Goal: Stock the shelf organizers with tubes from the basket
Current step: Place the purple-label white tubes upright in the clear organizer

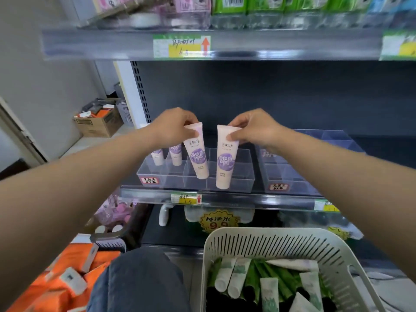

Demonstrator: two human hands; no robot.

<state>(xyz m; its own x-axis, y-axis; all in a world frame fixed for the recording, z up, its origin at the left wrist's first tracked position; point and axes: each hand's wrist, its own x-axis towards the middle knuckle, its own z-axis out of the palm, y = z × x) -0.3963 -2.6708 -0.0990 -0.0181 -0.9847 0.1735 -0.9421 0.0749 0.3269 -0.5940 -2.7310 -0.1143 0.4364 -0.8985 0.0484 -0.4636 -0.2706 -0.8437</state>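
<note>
Head view: the left hand (177,127) pinches a pink tube (196,152), the right hand (254,129) another tube (225,157), both above the clear organizer (238,176) at the shelf's front edge; the basket (315,244) sits below.

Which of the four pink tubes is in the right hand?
The rightmost tube, pinched at its top by the right hand. The left hand holds its neighbour; the two leftmost stand unheld in the clear organizer.

Shop clutter
A cardboard box (99,123) sits at middle left, orange packs (58,282) fill the lower left, green cartons (265,5) line the top right of the frame, and a yellow sign (219,222) reading 9.9 shows at lower center.
</note>
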